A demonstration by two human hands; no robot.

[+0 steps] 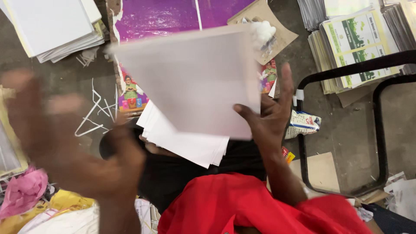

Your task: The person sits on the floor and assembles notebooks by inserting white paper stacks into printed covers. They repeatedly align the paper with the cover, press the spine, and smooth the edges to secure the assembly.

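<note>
White sheet [190, 82], blurred in motion, hangs above a fanned stack of white paper [186, 143] on the lap of a person in red, over a littered floor [346, 130]. The right hand [266, 119] pinches the sheet's lower right edge, thumb in front and fingers behind; the left hand [56, 134] is a blur beside it, its grip impossible to read. With only one edge pinched, the sheet could buckle, crease or slip toward the floor, and a sweeping left hand might knock the loose stack askew or off the lap.
</note>
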